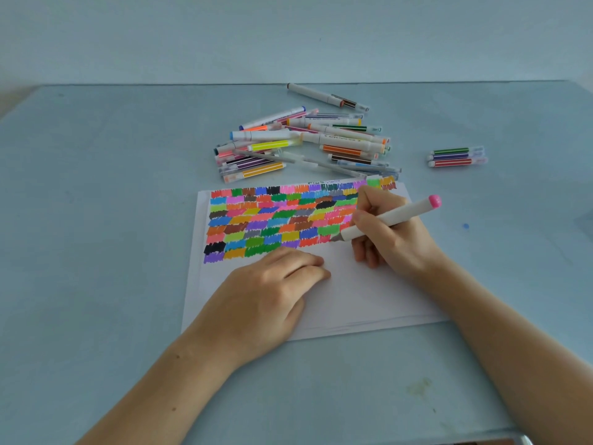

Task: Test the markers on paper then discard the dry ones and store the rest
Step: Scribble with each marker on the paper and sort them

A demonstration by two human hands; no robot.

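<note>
Beyond your paper lies the marker pile, three markers apart; your left hand presses flat, your right hand grips the pink-capped marker, tip on paper

Matt white paper — smooth plastic markers.

The pale blue table bears paper, a marker pile, and three markers apart.

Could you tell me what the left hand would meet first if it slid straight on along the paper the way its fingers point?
Probably the right hand, which grips the pink-capped marker just beyond the left hand's fingertips; only bare paper lies between, though depth is uncertain.
</note>
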